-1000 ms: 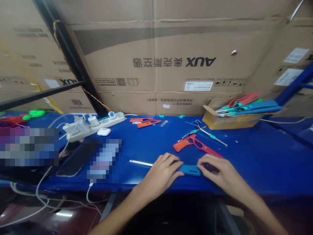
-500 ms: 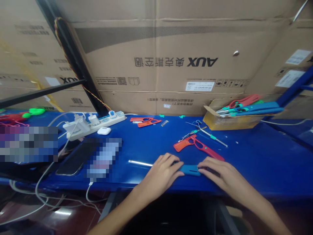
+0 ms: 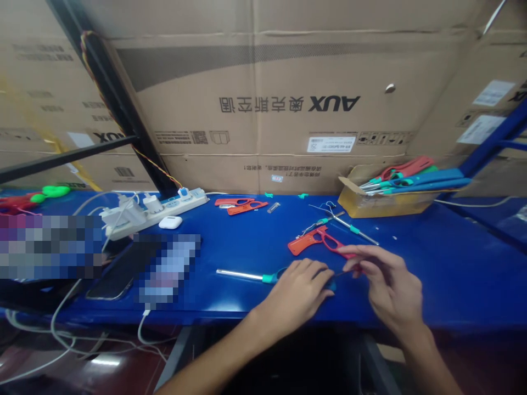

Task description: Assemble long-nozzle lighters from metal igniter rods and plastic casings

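Left hand: fingers closed over blue lighter. Right hand: fingers pinching thin dark item, red casing beyond.

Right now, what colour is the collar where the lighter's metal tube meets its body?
Turquoise, clearest in the head view.

Blue table; brown cardboard behind
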`<state>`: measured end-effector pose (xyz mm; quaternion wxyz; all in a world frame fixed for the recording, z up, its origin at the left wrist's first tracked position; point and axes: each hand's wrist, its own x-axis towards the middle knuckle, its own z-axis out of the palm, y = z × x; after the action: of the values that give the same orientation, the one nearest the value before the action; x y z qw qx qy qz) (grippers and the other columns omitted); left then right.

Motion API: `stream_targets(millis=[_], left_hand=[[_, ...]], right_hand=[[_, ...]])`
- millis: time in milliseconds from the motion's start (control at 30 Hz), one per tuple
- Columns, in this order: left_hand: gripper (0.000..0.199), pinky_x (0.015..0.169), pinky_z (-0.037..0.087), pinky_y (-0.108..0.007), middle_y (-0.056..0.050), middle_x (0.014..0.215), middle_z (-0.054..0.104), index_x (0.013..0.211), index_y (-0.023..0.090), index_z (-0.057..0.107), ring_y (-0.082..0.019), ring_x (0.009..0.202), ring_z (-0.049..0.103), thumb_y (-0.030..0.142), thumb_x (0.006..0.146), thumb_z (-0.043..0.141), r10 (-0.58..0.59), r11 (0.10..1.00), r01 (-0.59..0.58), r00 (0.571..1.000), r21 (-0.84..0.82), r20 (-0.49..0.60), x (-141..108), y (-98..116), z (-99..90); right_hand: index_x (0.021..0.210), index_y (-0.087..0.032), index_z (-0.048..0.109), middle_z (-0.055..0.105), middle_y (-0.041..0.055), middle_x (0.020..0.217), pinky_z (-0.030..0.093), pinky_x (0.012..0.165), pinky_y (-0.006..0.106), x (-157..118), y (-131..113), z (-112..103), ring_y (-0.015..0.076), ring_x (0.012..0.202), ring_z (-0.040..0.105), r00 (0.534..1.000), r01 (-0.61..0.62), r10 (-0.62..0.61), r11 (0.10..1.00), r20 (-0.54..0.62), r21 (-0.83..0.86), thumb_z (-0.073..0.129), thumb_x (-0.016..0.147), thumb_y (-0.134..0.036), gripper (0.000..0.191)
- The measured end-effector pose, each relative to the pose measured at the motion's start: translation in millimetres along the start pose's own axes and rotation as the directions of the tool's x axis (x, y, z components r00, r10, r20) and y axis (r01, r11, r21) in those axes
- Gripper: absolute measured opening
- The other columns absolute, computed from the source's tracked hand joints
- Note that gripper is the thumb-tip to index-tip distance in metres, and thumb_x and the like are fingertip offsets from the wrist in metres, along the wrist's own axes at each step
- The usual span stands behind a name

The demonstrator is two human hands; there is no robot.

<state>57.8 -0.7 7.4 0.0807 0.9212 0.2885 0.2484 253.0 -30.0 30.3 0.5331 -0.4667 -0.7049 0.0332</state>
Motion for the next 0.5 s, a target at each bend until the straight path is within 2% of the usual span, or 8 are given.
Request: stream_targets(millis=[67, 167, 500], left_hand=[[0.027, 0.092, 0.053, -0.038, -0.007, 0.122, 0.066, 0.125, 0.018, 0.061, -0.023, 0.107, 0.063, 0.030, 0.101, 0.058, -0.008, 1.000, 0.008, 1.000, -0.007, 0.012, 1.4, -0.8, 7.1], [0.027, 0.093, 0.052, -0.036, -0.006, 0.123, 0.066, 0.125, 0.020, 0.064, -0.021, 0.107, 0.064, 0.030, 0.101, 0.058, -0.003, 1.000, 0.004, 1.000, -0.016, 0.008, 0.1, -4.0, 11.5], [0.027, 0.088, 0.051, -0.036, -0.004, 0.122, 0.068, 0.124, 0.022, 0.066, -0.021, 0.104, 0.064, 0.032, 0.101, 0.058, -0.007, 1.000, 0.007, 1.000, -0.019, -0.006, 0.1, -5.3, 8.3]], right_hand=[[0.122, -0.024, 0.057, 0.076, 0.0049, 0.098, 0.057, 0.063, 0.027, -2.3, 5.6, 3.9, 0.0127, 0.069, 0.069, 0.999, 0.043, -0.043, 0.999, 0.004, 0.005, 0.047, 0.104, -0.026, 0.020], [0.124, -0.024, 0.055, 0.075, 0.0037, 0.098, 0.057, 0.062, 0.027, -5.9, 12.9, 5.1, 0.0124, 0.071, 0.069, 0.998, 0.053, -0.052, 0.998, -0.021, 0.021, 0.047, 0.104, -0.022, 0.022], [0.122, -0.024, 0.056, 0.072, 0.0004, 0.097, 0.056, 0.062, 0.022, -7.0, 14.9, 6.4, 0.0094, 0.071, 0.068, 0.996, 0.086, -0.082, 0.993, -0.044, 0.082, 0.049, 0.103, -0.015, 0.022]])
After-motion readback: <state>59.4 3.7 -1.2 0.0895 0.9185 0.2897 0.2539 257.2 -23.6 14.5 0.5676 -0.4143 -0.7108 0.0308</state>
